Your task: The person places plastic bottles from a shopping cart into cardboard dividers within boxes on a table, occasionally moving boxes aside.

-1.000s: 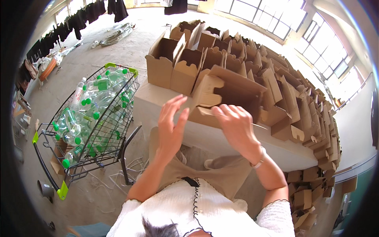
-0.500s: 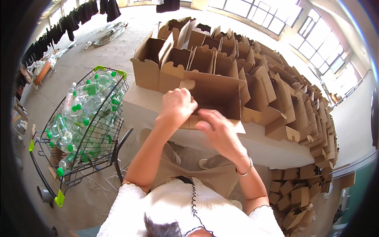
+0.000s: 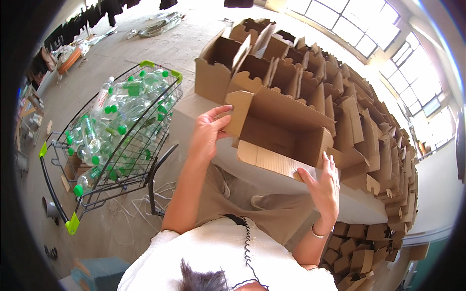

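An open cardboard box [image 3: 281, 133] is at the near edge of a pale table [image 3: 187, 109], its mouth facing up toward me. My left hand [image 3: 208, 131] grips the box's left end flap [image 3: 239, 114] between thumb and fingers. At the near right corner, my right hand [image 3: 321, 186] holds the box, thumb against the front flap [image 3: 267, 160] and fingers along the right side. The inside of this box looks bare. Behind and to the right stand rows of similar open boxes [image 3: 303, 92], close against it.
On my left is a black wire shopping cart [image 3: 131, 155] with green corners, heaped with clear green-capped bottles [image 3: 128, 97]. Folded cardboard boxes [image 3: 361, 259] lie piled on the floor at the lower right. A blue container [image 3: 99, 271] sits at the lower left.
My hands have moved apart, from the box's near left part to its left flap and right corner. The box's flaps are spread more openly. The whole view has shifted.
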### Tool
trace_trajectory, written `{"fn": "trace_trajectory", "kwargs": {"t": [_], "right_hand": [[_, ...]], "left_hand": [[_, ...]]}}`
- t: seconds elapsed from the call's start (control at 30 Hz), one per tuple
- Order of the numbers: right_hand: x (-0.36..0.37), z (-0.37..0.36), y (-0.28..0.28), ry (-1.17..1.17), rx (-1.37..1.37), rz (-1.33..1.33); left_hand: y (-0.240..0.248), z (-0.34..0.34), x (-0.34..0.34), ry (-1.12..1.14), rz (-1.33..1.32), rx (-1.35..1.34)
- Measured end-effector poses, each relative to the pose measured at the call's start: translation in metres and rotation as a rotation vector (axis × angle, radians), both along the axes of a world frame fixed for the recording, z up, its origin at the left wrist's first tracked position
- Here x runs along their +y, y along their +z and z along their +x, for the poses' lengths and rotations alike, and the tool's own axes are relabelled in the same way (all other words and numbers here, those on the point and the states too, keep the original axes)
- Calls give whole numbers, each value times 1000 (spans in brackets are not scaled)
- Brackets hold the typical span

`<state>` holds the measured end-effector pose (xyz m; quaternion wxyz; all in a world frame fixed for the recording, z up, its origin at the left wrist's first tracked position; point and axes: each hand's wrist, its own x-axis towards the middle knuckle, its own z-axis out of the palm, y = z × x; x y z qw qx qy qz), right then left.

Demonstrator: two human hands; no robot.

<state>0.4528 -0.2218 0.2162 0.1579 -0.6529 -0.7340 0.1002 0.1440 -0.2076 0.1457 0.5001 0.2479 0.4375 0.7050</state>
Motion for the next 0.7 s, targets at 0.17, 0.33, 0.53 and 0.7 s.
{"fn": "trace_trajectory", "kwargs": {"t": [0.17, 0.33, 0.53, 0.7], "right_hand": [[-4, -21, -18, 121, -176, 216], [0, -27, -24, 182, -50, 190], [-11, -48, -9, 228, -136, 126], [5, -50, -39, 297, -8, 220]], "left_hand": [[-16, -10, 8, 109, -47, -129], [-24, -18, 23, 85, -27, -243], [-24, -26, 21, 206, -10, -234], [-52, -30, 45, 153, -79, -223]]}}
